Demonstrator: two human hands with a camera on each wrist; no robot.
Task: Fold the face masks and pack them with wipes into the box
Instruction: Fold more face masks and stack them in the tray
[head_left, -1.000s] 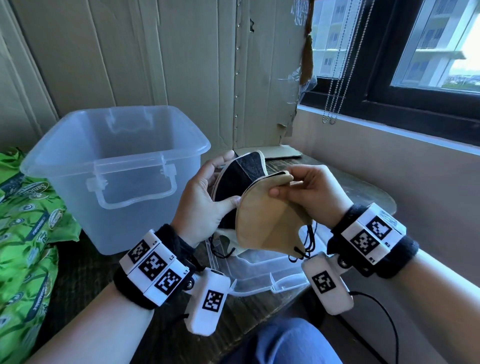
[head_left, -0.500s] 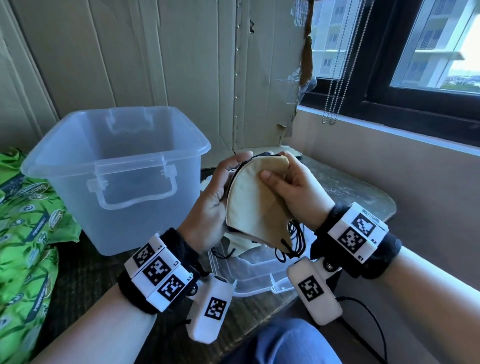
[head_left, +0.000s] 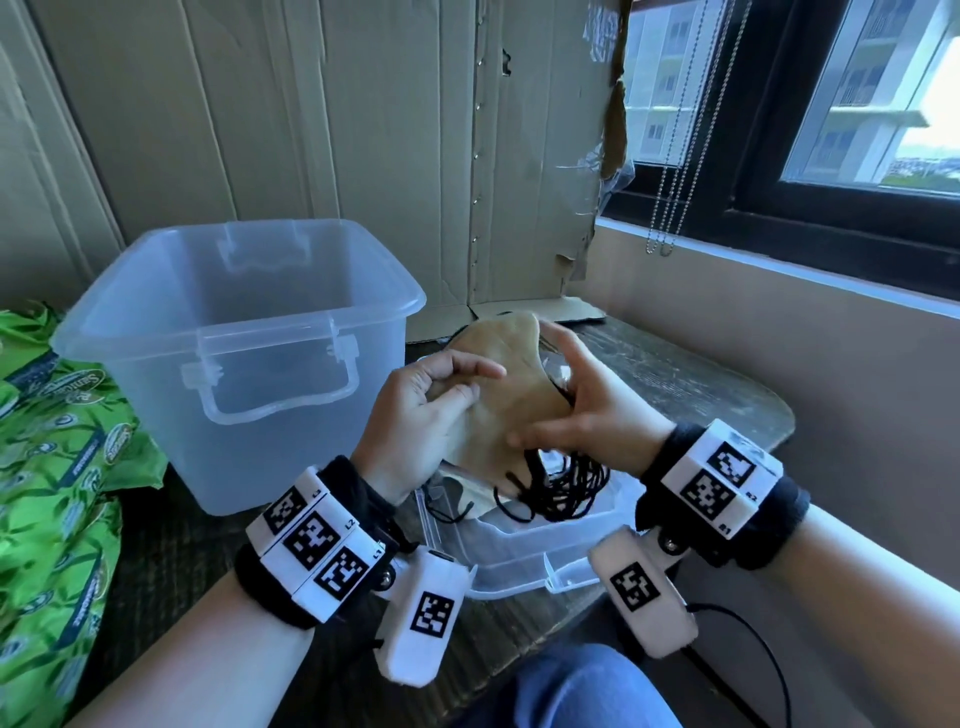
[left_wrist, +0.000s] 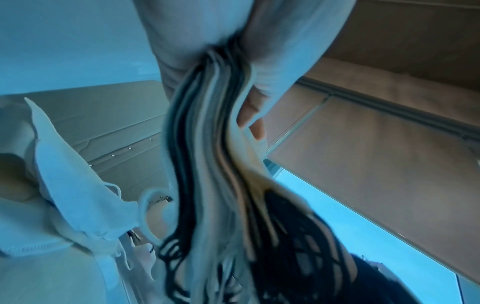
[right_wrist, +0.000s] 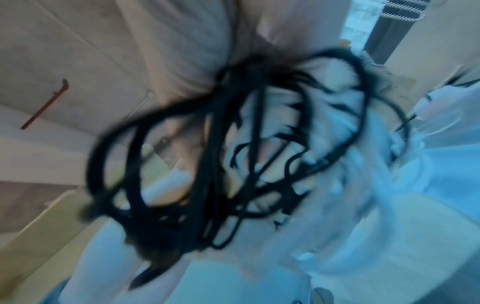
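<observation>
Head view: both hands hold a stack of folded face masks (head_left: 506, 395) above a clear lid (head_left: 524, 556) lying on the dark table (head_left: 691, 384). The left hand (head_left: 415, 421) grips the stack's left edge, thumb and curled fingers on the tan outer mask. The right hand (head_left: 587, 415) clasps the right side, thumb across the tan face, fingers behind. A tangle of black ear loops (head_left: 561, 488) hangs from the stack's near end, over the lid. The clear plastic box (head_left: 234, 353) stands open to the left, its handle facing near. Green wipe packs (head_left: 52, 467) lie at the far left edge. In the left wrist view, blurred, the stack shows dark and pale layered edges (left_wrist: 215, 144), with a white mask (left_wrist: 78, 195) lying beside it. The right wrist view is too blurred for more than the loops (right_wrist: 233, 156).
</observation>
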